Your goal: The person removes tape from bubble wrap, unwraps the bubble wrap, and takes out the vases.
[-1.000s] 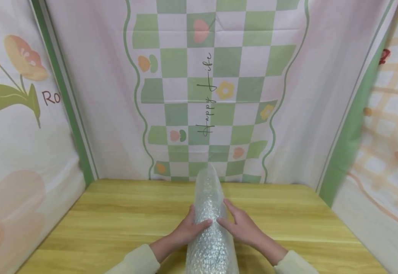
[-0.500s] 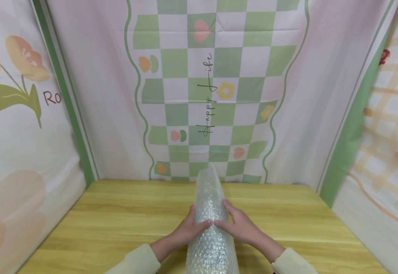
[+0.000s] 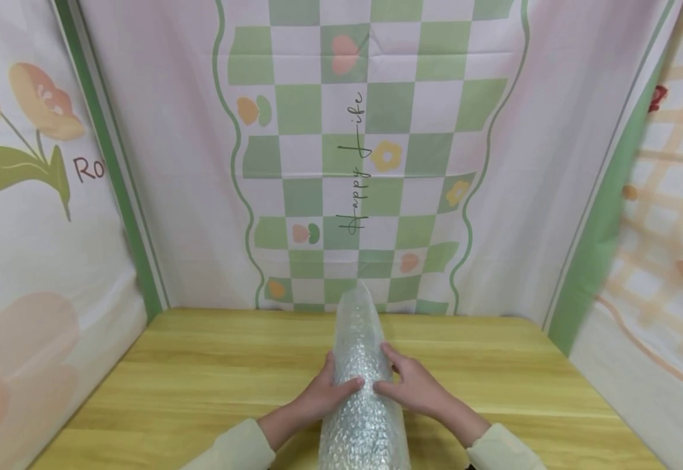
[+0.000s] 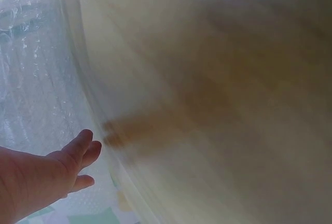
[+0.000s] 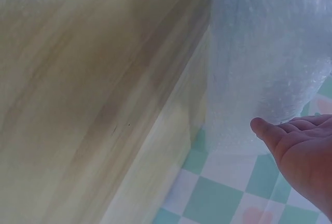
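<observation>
A long roll of clear bubble wrap (image 3: 362,424) points away from me in the head view, its narrower end toward the backdrop. My left hand (image 3: 320,395) lies along its left side, thumb on top. On the opposite side my right hand (image 3: 416,388) mirrors it, its thumb also on the upper surface. The two thumb tips are slightly apart. In the left wrist view, the left hand's fingers (image 4: 78,149) reach out fairly straight beside the plastic. The right hand (image 5: 301,151) rests against the wrap in its wrist view. Fingertips under the roll's sides are hidden from above.
A wooden table (image 3: 200,365) lies beneath the roll and extends to both sides. Behind it hangs a green-and-white checked curtain (image 3: 341,163). Printed cloths, the left one (image 3: 24,261) with flowers and the right one (image 3: 665,261) with a plaid pattern, flank the table.
The right thumb has shifted a little on the wrap, first toward the left thumb and then back. The left hand and the roll have hardly moved.
</observation>
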